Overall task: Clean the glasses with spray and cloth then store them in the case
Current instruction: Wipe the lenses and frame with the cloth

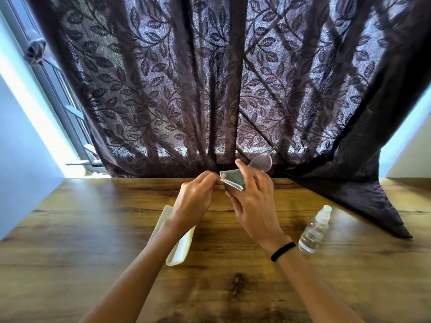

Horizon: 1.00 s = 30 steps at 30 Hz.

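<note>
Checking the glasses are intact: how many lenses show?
1: one lens above the right hand, against the curtain. A second may be hidden behind the cloth.

Curtain (210,78): dark purple-brown, leaf-and-vine pattern | counter (93,229): warm brown wood grain, dark knot | cloth (234,180): grey-green | case (180,250): creamy white | spray bottle (314,231): clear, white cap | wristband (283,251): black | wall (21,148): pale blue
</note>
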Available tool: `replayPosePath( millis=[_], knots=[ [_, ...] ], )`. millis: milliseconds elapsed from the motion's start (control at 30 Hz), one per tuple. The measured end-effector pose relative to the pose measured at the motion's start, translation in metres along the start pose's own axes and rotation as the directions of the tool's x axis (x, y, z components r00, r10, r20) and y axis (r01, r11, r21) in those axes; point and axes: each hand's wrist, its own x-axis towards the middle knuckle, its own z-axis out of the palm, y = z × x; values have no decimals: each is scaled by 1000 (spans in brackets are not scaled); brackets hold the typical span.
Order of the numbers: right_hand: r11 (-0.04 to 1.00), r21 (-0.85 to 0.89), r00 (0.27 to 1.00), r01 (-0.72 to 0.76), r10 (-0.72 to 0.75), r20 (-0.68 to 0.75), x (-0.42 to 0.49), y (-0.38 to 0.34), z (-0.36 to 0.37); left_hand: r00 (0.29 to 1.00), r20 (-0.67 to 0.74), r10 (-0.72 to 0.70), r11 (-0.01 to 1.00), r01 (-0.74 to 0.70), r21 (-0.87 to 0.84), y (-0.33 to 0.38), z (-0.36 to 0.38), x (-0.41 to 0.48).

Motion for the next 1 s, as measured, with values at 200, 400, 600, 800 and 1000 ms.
replayPosePath(
  millis=[200,400,600,800,1000],
  knots=[
    [989,-118,996,-88,89,6,4,7,-4,1000,-4,-4,1000,4,31,0,0,-2],
    [988,-125,993,-94,84,-86,-2,10,-1,1000,6,-12,1000,12,-3,2,2,-2],
    [998,34,985,-46,51,-165,-2,6,1,999,-22,-24,1000,23,-13,6,2,-2],
    [988,155,990,3,19,-141,7,5,0,996,-70,-61,998,61,-1,3,1,2],
    [987,147,995,67,-56,-79,8,5,-3,997,-71,-39,999,41,28,-2,0,2]
  ],
)
